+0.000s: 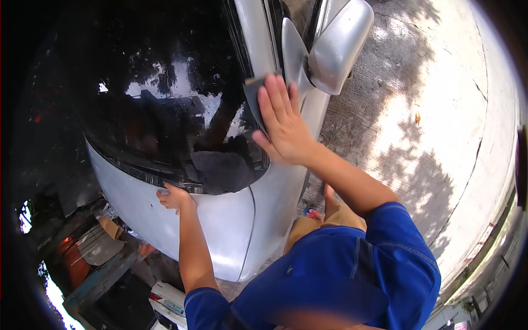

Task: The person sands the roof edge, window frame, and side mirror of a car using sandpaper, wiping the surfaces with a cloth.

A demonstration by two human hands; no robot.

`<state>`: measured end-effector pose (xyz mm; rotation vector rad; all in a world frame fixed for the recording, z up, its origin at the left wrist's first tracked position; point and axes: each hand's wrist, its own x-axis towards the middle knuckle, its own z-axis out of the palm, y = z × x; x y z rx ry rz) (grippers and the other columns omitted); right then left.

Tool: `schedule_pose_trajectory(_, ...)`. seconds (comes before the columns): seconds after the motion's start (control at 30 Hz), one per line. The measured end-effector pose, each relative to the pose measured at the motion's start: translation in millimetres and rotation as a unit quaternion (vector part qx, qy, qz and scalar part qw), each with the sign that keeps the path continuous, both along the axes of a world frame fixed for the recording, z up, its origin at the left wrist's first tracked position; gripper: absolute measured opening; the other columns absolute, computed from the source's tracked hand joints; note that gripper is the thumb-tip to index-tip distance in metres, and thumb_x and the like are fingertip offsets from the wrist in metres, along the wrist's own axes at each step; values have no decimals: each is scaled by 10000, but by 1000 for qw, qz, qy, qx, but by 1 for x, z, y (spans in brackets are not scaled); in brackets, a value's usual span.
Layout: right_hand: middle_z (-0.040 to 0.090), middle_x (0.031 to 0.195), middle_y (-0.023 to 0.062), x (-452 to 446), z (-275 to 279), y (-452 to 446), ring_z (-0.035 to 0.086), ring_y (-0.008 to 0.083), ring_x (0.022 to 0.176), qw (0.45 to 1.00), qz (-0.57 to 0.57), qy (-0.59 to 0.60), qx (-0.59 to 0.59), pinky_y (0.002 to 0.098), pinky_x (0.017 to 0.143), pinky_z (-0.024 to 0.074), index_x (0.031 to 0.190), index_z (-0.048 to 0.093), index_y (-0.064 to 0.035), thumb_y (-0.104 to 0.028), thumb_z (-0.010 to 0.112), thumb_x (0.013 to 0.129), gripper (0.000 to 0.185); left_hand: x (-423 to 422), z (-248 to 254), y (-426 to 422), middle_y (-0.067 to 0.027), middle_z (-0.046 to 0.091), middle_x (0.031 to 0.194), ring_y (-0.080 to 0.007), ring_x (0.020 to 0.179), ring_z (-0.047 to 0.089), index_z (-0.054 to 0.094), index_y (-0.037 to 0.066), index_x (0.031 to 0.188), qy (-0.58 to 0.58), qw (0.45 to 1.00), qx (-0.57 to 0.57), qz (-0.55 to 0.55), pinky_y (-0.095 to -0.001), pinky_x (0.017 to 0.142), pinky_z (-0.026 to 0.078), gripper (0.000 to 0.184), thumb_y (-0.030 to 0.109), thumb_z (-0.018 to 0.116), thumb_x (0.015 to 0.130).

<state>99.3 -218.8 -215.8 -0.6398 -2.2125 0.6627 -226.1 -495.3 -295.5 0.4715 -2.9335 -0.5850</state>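
My right hand (283, 124) lies flat with its fingers extended, holding a dark grey sheet of sandpaper (254, 103) against the silver windshield pillar, close to the side mirror (341, 47). Part of the sheet is hidden beneath the palm and fingers. Lower down, my left hand (176, 198) rests at the rear edge of the silver hood (220, 231), by the base of the windshield (165, 118). Its fingers are loosely bent and apart, and it holds nothing that I can see. A dark grey, cloth-like patch (223, 170) lies at the lower corner of the glass.
Concrete pavement (407, 126) with tree shadows runs along the car's right side. Past the hood stand a cardboard piece (110, 226), assorted clutter and a white vehicle (168, 302). The mirror juts out beside my right hand.
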Motion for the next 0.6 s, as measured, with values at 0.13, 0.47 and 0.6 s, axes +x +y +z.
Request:
schedule_pose_trajectory(0.13, 197, 1774, 250, -20, 12, 26, 175, 436, 1645, 994, -58, 61, 67, 629, 1297, 96, 1682, 246, 36, -366, 599, 1038, 838, -5, 5, -8, -73, 434, 1649, -309, 1564, 349, 421, 228, 1626, 17, 1000, -14, -3, -754, 1219, 225, 705, 622, 506, 1047)
schedule_pose_trajectory(0.47, 201, 1775, 257, -2, -14, -7, 143, 440, 1658, 998, -1, 2, 56, 607, 1307, 28, 1680, 284, 36, -360, 548, 1055, 785, -4, -6, 10, -83, 417, 1669, -326, 1569, 343, 420, 214, 1630, 12, 1000, 16, -5, -750, 1214, 215, 728, 627, 511, 1038)
schedule_pose_trajectory(0.6, 216, 1777, 228, -52, 117, 129, 198, 419, 1646, 999, 15, 49, -11, 590, 1309, 60, 1682, 288, 14, -347, 554, 1067, 761, 3, -4, 12, -88, 411, 1671, -328, 1567, 345, 411, 214, 1636, 3, 1000, 19, -10, -740, 1235, 204, 708, 614, 487, 1057)
